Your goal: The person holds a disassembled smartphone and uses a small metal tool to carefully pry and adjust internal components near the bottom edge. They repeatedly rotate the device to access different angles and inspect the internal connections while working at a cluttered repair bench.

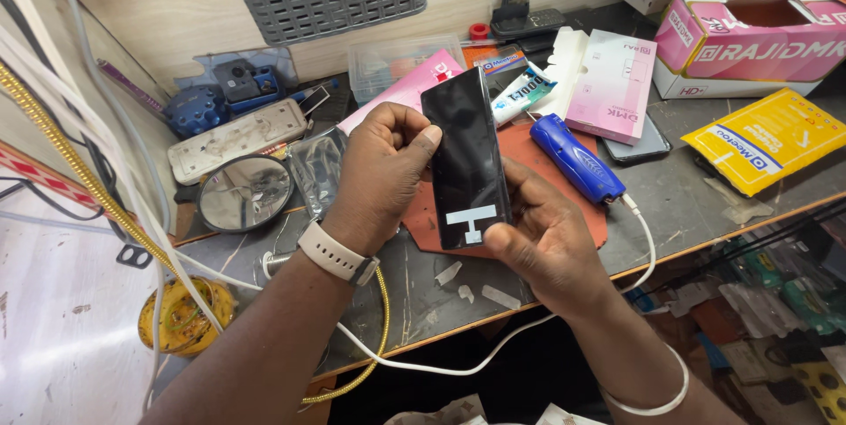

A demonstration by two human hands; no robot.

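Black phone screen panel (465,156) at frame centre, pinched by left hand (381,180) and right hand (548,240); edge-only fingertip grips could slip, dropping it onto the red mat (546,153).

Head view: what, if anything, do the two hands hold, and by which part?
Both hold one flat black rectangular phone: the left hand grips its left long edge, the right hand its lower right corner.
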